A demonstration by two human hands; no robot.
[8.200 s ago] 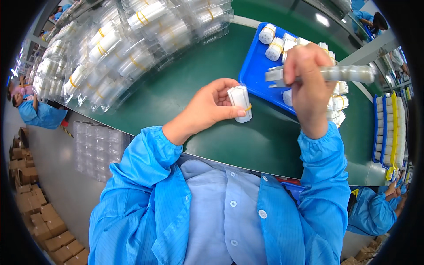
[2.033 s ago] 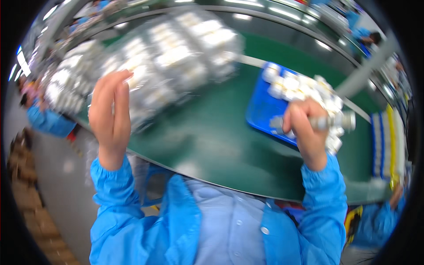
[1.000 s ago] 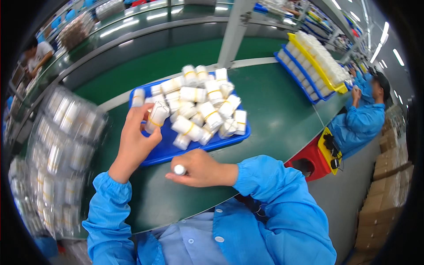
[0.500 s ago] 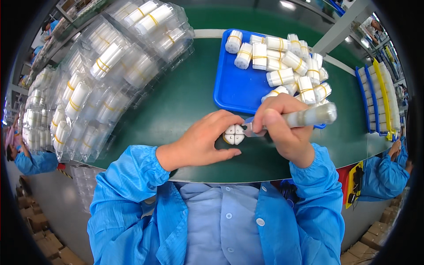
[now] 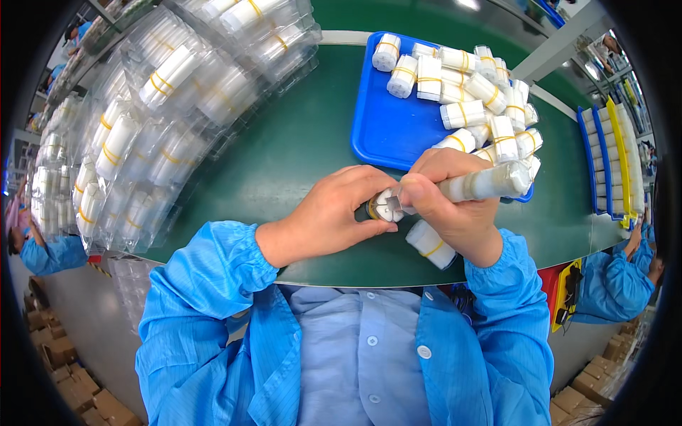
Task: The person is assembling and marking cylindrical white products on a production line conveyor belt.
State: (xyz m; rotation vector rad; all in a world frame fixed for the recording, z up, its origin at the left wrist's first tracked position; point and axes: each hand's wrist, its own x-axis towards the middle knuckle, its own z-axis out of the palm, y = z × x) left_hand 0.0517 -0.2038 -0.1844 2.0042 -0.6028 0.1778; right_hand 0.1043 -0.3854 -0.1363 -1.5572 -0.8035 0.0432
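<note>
My left hand [image 5: 323, 216] curls thumb and fingers around a small bundle of white pieces [image 5: 384, 206], its segmented end facing up and tilted toward the right. Gripped in my right hand [image 5: 455, 206] is a thick translucent tube-shaped tool [image 5: 490, 182] with whitish contents. The tool's flat clear tip meets the end of the bundle; exactly how they touch is hard to make out. Just below my right hand, a white cylindrical bundle with a yellow rubber band [image 5: 430, 245] lies on the green table [image 5: 284, 153].
Beyond my hands sits a blue tray [image 5: 389, 128] with several banded white bundles [image 5: 462, 113] heaped at its right. Stacked clear plastic trays [image 5: 153, 142] of similar bundles fill the left. Blue and yellow racks [image 5: 618, 160] stand far right. People work at both sides.
The bundle in my left hand has tipped, and the tool tip now sits over its end. A banded bundle now shows on the table below my right hand. The whole view has shifted slightly.
</note>
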